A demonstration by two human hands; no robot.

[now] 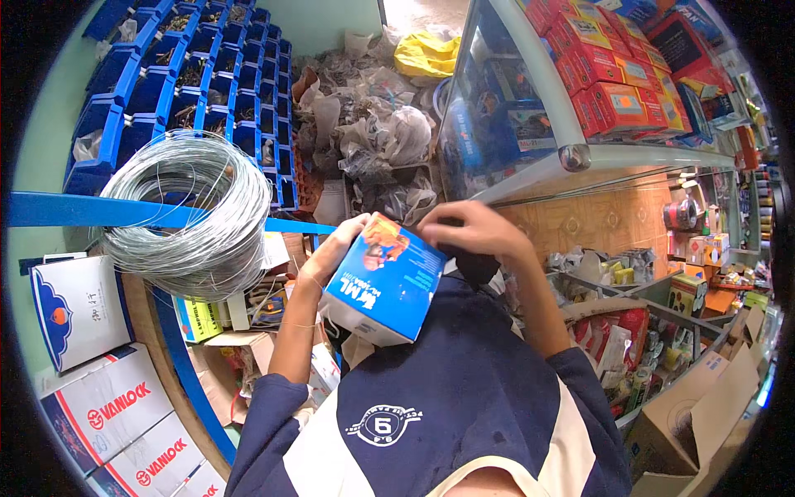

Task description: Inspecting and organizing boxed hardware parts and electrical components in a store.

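Observation:
My left hand (335,245) grips a blue and white cardboard box (388,279) by its far left side, close to my chest. The box is tilted, and its blue face bears a picture and writing. My right hand (472,228) is just past the box's right far corner, slightly blurred, its fingers bent towards the box. Whether its fingertips touch the box or hold anything is hard to tell. A dark object (475,264) lies below my right hand, partly hidden.
A coil of metal wire (186,217) hangs on a blue bar at left, before blue parts bins (186,81). Plastic bags (385,136) are piled ahead. A glass display case (534,161) with red boxes (621,105) stands at right. White cartons (118,397) are stacked lower left.

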